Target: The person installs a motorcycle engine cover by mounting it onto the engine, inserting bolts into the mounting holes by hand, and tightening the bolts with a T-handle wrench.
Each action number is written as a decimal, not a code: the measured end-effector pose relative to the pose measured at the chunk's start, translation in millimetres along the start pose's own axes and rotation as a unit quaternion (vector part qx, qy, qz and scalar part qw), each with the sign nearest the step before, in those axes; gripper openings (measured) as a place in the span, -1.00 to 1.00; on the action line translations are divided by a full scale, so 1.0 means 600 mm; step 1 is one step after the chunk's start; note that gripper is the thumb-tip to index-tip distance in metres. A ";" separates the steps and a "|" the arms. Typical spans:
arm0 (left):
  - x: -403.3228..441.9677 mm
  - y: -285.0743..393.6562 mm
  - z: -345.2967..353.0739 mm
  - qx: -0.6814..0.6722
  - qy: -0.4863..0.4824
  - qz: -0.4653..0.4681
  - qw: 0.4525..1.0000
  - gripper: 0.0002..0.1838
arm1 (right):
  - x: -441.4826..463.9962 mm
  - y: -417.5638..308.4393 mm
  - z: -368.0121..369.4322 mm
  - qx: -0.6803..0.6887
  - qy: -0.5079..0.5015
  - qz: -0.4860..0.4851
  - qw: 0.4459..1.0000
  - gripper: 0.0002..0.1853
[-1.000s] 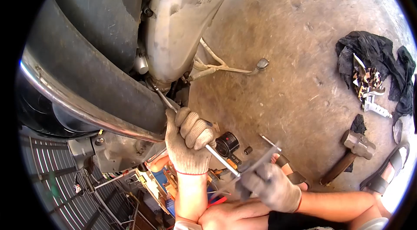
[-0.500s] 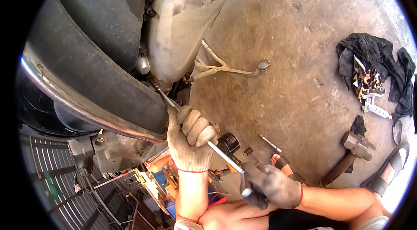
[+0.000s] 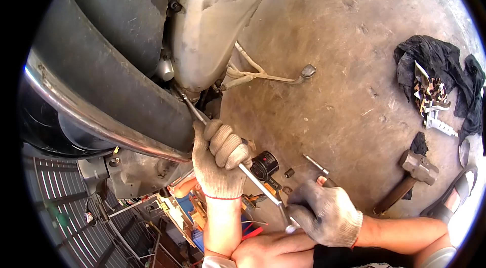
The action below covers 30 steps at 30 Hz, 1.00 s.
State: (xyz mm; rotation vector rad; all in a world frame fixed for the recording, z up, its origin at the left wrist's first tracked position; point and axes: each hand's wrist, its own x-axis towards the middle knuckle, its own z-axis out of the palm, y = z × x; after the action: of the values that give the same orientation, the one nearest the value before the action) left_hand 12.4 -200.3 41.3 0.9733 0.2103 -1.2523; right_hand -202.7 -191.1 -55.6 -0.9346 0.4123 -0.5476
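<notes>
A long steel socket wrench slants from beneath the scooter's silver engine cover down to my lap. Wrapped around the middle of its shaft is my left hand, in a beige knit glove. My right hand, in a grey-stained glove, is curled at the lower end, where a short handle piece angles off the shaft. The fingertips there are partly hidden. The wrench's upper tip sits on a fitting in the gap beside the dark rear fender; the fitting itself cannot be made out.
On the concrete floor lie a sledgehammer, a black cloth, a socket extension, a small socket and a black round can. The scooter's stand lever juts out. Another person's arm shows behind my left forearm.
My right hand has shifted slightly right and up around the wrench's lower end, and the angled handle piece has turned a little. My left hand keeps its grip on the shaft.
</notes>
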 end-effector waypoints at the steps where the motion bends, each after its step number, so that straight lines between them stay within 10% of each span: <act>1: 0.002 0.000 -0.004 0.003 -0.009 0.000 1.000 -0.57 | 0.003 -0.010 -0.003 -0.001 -0.002 0.009 1.000 -0.80; 20: 0.028 -0.028 0.014 -0.026 0.011 0.053 0.998 -0.53 | 0.037 -0.016 -0.023 -0.111 -0.017 -0.040 0.993 -0.77; 23: 0.007 -0.024 0.009 -0.034 0.013 0.031 0.999 -0.54 | 0.024 -0.006 -0.002 0.342 -0.030 0.186 0.920 -0.62; 29: -0.010 -0.028 -0.010 -0.010 -0.010 0.011 1.000 -0.57 | 0.027 0.018 0.004 0.316 -0.202 0.335 0.864 -0.67; 30: -0.011 -0.025 -0.010 -0.003 -0.013 0.013 1.000 -0.57 | 0.018 0.028 0.010 0.096 -0.192 0.061 0.975 -0.71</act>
State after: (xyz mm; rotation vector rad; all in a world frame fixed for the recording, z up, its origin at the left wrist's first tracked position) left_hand -0.9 -191.0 34.1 0.9514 0.1810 -1.2391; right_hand -186.6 -185.5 -67.7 -0.7993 0.0643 -0.2781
